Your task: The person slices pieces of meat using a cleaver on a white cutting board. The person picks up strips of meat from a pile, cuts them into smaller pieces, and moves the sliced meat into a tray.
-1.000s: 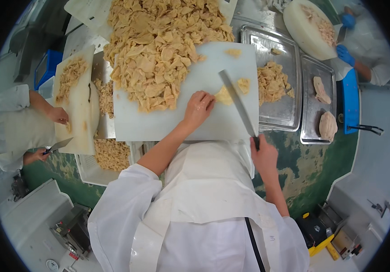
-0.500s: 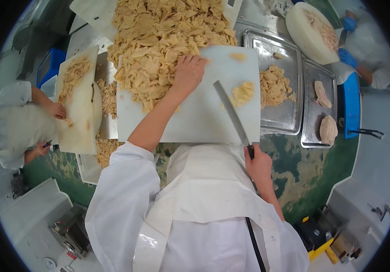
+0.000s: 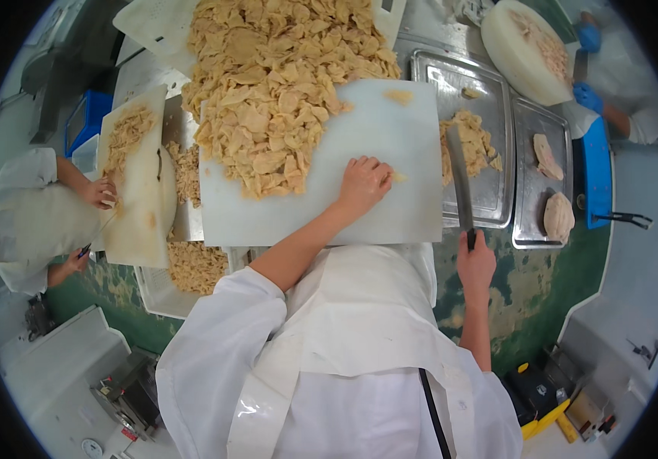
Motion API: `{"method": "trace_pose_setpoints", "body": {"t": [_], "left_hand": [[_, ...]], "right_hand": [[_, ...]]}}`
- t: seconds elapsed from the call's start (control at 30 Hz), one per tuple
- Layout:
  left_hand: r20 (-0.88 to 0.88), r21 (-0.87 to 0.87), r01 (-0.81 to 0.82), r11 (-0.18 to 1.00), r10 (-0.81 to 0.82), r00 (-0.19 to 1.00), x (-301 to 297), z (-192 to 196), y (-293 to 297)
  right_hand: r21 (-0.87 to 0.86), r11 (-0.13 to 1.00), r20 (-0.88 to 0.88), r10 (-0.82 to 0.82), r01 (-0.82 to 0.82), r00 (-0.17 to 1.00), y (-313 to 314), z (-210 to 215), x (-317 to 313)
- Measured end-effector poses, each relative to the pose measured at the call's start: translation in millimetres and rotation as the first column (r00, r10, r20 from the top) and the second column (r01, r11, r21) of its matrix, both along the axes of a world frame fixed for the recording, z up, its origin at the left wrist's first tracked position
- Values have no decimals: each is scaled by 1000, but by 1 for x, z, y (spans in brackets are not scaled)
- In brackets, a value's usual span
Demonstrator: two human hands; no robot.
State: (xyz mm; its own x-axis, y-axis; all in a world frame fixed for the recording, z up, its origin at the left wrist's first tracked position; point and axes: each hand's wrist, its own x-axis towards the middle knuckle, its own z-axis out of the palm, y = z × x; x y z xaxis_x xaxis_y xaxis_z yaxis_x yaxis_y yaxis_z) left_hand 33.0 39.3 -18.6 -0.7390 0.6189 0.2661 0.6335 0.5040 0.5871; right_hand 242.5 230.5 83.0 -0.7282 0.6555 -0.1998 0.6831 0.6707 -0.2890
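Observation:
My left hand (image 3: 365,186) is over the white cutting board (image 3: 329,218), its fingers curled in. What lies under or inside them is hidden, but a small yellow scrap (image 3: 399,177) shows beside the fingertips. In my right hand (image 3: 476,264) is a long knife (image 3: 460,176) held by its black handle, beyond the board's right edge. Its blade points away from me, over a heap of yellowish skin pieces (image 3: 470,134) on a metal tray. A large pile of similar pieces, looking like chicken skin (image 3: 283,99), covers the board's far left.
Metal trays (image 3: 463,213) stand at the right, one carrying two pale meat pieces (image 3: 557,218). A co-worker at the left works with a knife at another board (image 3: 134,229). At the far right, a blue-gloved person is beside a round white board (image 3: 524,73).
My left hand has moved from the pile toward me and right. My right hand has swung the knife right, off the board. The yellow piece near the blade no longer shows there.

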Motion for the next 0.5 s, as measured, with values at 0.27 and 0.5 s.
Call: {"method": "trace_pose_setpoints", "body": {"t": [0.27, 0.5], "left_hand": [[-534, -279, -243, 929, 60, 843, -155, 35, -32], [-296, -236, 71, 969, -141, 945, -156, 58, -20]], "right_hand": [[-294, 917, 43, 295, -270, 954, -53, 13, -2], [-77, 997, -32, -16, 13, 999, -12, 3, -11]]}}
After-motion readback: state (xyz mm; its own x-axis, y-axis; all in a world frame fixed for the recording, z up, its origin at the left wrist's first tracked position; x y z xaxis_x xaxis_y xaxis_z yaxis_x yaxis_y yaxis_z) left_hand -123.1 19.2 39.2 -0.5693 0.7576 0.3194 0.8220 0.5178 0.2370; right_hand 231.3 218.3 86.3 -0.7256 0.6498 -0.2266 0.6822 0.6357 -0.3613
